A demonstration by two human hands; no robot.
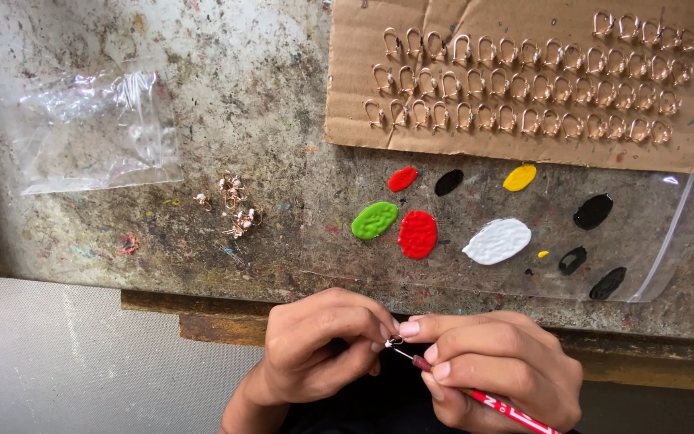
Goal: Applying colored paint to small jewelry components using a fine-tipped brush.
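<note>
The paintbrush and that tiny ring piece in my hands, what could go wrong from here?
The small metal piece is pinched only by the left hand fingertips, so it might slip. The right hand holds the red brush close; paint could smear onto fingers. The wet paint blobs lie uncovered just ahead, easy to brush against.

The small metal earring piece [395, 341] is pinched between the fingertips of the left hand [315, 347], just above the table edge. It is rose-gold in colour with a tiny white part; its exact shape is too small to tell. The thin paintbrush [475, 394] is held in the right hand [496, 366]. It has a red handle with white marks and lies slanted, with its fine tip touching the earring piece.
</note>
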